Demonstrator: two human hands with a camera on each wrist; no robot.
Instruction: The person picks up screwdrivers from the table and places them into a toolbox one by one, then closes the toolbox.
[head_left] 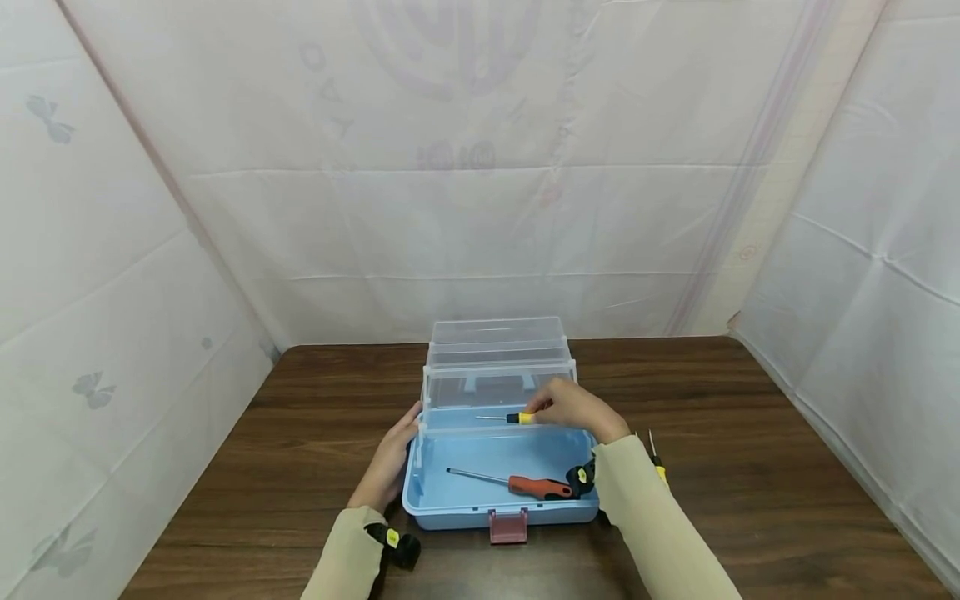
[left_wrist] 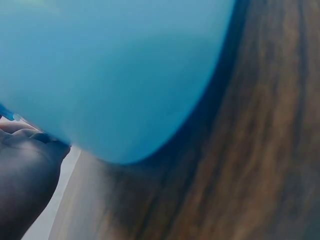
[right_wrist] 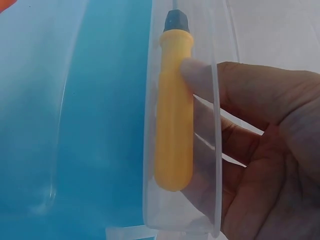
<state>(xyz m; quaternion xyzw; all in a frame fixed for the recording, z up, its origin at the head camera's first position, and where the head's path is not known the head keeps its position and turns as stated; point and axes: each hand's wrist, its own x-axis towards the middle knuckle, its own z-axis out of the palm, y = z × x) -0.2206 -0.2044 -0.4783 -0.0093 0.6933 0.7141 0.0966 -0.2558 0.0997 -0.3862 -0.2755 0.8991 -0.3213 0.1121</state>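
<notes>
A light blue toolbox stands on the wooden table with its see-through trays raised at the back. My right hand pinches the yellow handle of a screwdriver with a black collar and thin shaft. In the right wrist view that screwdriver lies within a clear tray, thumb and fingers reaching over the rim. Against the box's left side rests my left hand, its fingers extended; the left wrist view shows mostly blue wall. An orange-and-black screwdriver lies in the box bottom.
To the right, partly behind my right sleeve, another yellow-and-black screwdriver lies on the table. A pinkish latch hangs at the box front. White sheeting surrounds the table's back and sides.
</notes>
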